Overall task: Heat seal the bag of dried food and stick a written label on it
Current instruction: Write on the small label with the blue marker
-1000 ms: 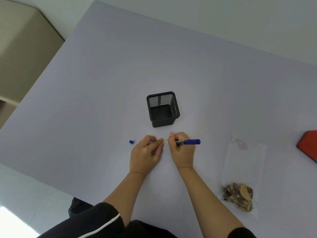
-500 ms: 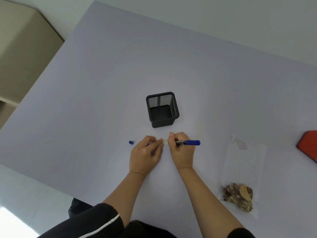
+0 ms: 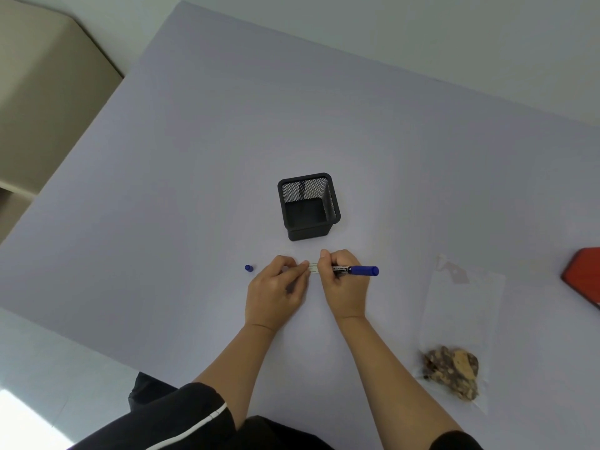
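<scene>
Below mesh pen holder (image 3: 308,206): right hand (image 3: 345,287) grips blue marker (image 3: 360,270), left hand (image 3: 276,293) presses label (image 3: 313,267) flat; nothing shifted, still writing.

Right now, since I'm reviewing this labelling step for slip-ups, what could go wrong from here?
1. The label is a small strip, pinned only by fingertips of the left hand. It may shift under the marker gripped in the right hand, smearing the writing.
2. The marker cap lies loose on the table beside the left hand. It might get knocked, roll away, or be forgotten.
</scene>
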Motion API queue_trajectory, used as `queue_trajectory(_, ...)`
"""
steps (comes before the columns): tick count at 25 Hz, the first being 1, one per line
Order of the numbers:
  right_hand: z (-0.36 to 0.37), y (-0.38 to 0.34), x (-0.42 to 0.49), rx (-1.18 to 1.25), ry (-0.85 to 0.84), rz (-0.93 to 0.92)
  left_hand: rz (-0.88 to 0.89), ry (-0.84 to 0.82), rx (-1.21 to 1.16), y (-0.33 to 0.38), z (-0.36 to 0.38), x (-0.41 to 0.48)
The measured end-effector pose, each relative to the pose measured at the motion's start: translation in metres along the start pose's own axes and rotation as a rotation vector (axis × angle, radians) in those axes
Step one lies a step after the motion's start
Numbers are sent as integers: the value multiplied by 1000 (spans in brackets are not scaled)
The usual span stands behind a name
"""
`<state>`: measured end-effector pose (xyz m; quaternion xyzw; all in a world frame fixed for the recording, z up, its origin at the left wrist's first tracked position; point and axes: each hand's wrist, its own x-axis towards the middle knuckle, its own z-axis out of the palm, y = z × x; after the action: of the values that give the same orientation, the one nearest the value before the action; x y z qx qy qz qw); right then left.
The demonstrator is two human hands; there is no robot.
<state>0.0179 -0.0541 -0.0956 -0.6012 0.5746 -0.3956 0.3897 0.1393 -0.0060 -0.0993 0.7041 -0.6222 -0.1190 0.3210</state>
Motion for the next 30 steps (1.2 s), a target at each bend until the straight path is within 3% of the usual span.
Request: queue_trajectory(30,1,5,-4,12,-32,-30,-6,-12,3,-2,1,-3)
